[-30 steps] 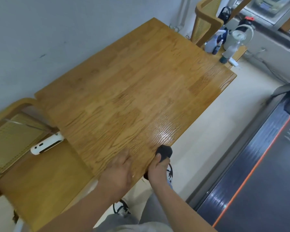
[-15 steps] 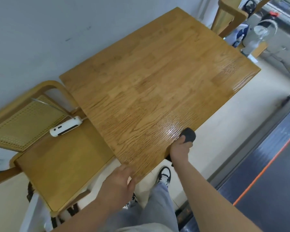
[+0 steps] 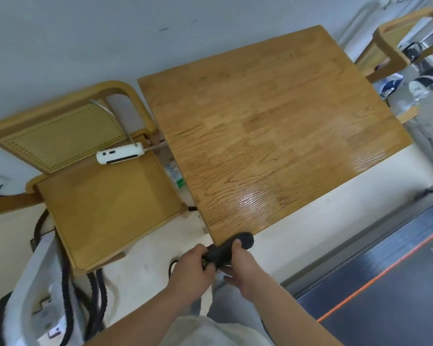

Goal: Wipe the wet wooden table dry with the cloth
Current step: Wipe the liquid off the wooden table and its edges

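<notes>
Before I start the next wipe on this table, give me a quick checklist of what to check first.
1. Cloth gripped: ok, left hand and right hand both hold the black cloth.
2. Cloth flat on the wooden table: not ok, it is bunched at the near corner.
3. Wet area found: ok, glossy patch by the near edge.
4. Power strip away from water: ok, it lies on the chair beside the table.
5. Cloth dry enough: cannot tell.
</notes>
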`<action>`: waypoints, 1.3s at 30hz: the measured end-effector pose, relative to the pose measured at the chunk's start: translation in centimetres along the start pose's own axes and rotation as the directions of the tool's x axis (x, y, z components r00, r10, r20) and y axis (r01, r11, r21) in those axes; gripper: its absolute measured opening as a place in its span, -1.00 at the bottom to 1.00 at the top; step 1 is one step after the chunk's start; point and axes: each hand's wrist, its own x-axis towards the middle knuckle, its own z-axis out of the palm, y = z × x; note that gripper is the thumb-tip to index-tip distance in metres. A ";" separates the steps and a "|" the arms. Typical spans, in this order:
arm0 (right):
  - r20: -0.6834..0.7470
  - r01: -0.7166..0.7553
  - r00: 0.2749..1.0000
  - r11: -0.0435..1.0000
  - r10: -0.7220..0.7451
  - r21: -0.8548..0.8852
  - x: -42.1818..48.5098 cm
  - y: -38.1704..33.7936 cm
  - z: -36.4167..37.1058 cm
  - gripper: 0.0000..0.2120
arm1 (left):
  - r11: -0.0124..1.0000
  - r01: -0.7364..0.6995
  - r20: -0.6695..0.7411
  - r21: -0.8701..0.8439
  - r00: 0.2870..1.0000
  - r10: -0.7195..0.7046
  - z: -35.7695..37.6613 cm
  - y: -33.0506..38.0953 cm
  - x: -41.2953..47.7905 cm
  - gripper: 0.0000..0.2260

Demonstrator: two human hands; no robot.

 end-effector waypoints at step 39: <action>0.598 0.546 0.604 -0.274 -0.526 -0.792 0.3 -27.8 1.9 -0.46 | 0.737 0.285 -0.363 -0.613 0.726 -0.584 6.4 7.1 6.0 -0.49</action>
